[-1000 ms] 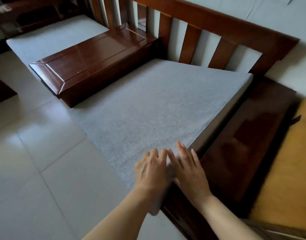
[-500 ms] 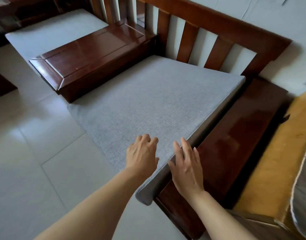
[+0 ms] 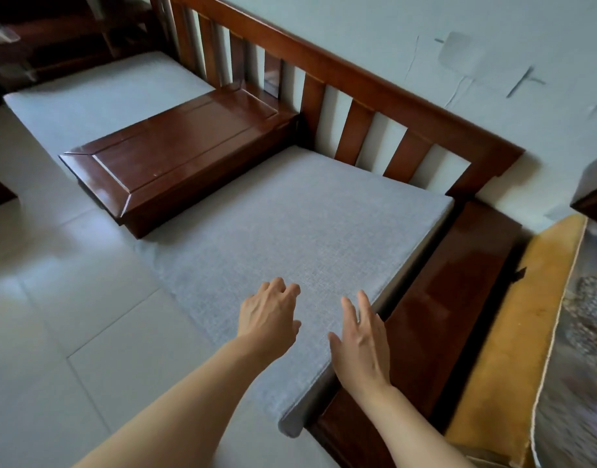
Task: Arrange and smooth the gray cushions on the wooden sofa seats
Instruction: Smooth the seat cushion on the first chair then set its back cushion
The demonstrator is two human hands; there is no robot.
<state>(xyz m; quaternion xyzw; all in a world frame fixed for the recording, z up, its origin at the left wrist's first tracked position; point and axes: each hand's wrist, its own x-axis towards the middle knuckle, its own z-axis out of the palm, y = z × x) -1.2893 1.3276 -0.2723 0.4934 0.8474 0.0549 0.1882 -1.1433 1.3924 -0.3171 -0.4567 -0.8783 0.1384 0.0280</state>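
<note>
Both hands sit over the near corner of the gray cushion (image 3: pixel 290 231) lying flat on the wooden sofa seat (image 3: pixel 452 292), left hand (image 3: pixel 268 315) loosely curled, right hand (image 3: pixel 362 346) flat, fingers slightly spread.

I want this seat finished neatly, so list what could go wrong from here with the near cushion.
1. The near gray cushion sticks out past the seat front at its near corner; a hard push from the left hand could slide it further off.
2. The right hand lies at the cushion's edge beside the wooden armrest; the fingers might get pinched in that gap.
</note>
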